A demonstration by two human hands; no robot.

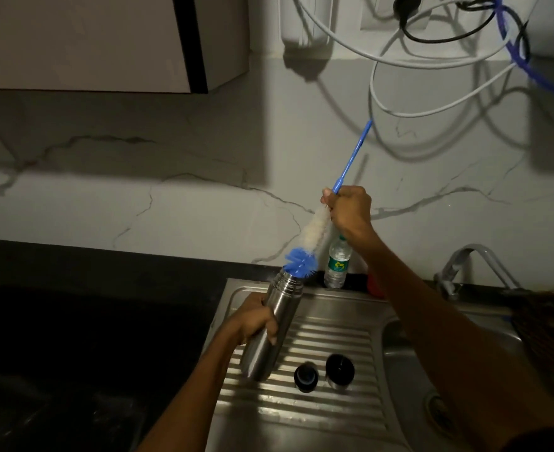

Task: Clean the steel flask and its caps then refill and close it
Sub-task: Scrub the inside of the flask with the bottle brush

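One steel flask [270, 324]. One bottle brush [315, 234]. Two caps [305, 375] [339, 369] on the sink drainboard [334, 409]. One plastic water bottle [337, 264]. One tap [465, 262]. Two hands [253, 321] [350, 210].

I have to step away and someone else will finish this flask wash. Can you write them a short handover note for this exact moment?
Left hand: grips the steel flask, open and tilted over the ribbed draining board.
Right hand: holds the bottle brush by its handle, blue tip at the flask mouth, most of the bristles outside.
Two caps stand on the draining board, off the flask. A plastic water bottle stands behind the sink.
Done: caps removed.
Left: scrub inside, wash caps (can't tell if already cleaned), rinse, refill, close.
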